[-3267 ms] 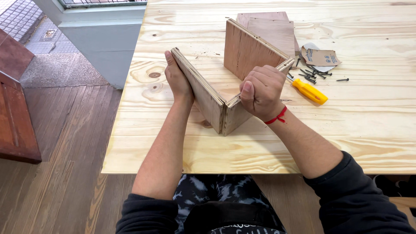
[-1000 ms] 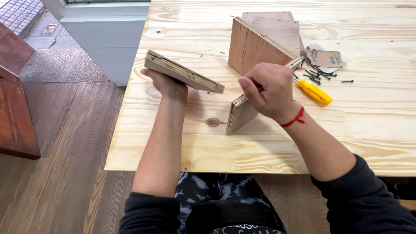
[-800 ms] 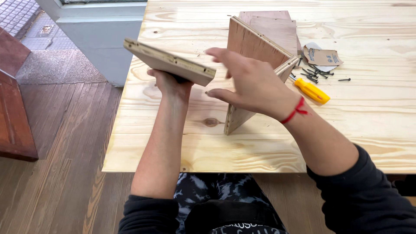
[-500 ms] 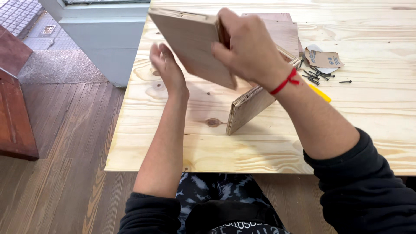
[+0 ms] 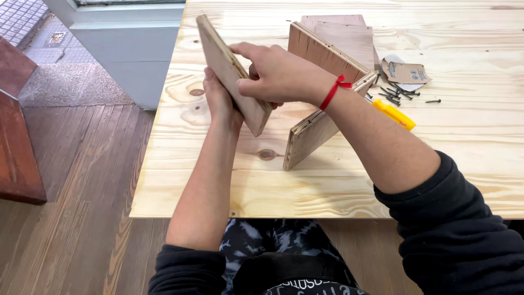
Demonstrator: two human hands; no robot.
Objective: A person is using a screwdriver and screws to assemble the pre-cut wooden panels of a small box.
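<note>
The right hand (image 5: 278,74), a red string at its wrist, is closing over the top edge of a plywood panel (image 5: 232,71) just left of the frame's centre, fingers wrapping its far face, while the left hand (image 5: 221,104) is bracing the panel's near face from behind, palm flat, thumb hidden. Both are holding it on edge above the pine table (image 5: 469,147), clear of the joined boards (image 5: 322,82) standing to its right. It looks like the positioning step: the panel is being turned for fitting, and the next move calls for lining an edge squarely against that assembly. Its long axis is running from upper left down toward centre, lower corner pointing at the tabletop. A yellow-handled screwdriver (image 5: 394,113) and dark screws (image 5: 401,94) are lying at upper right.
</note>
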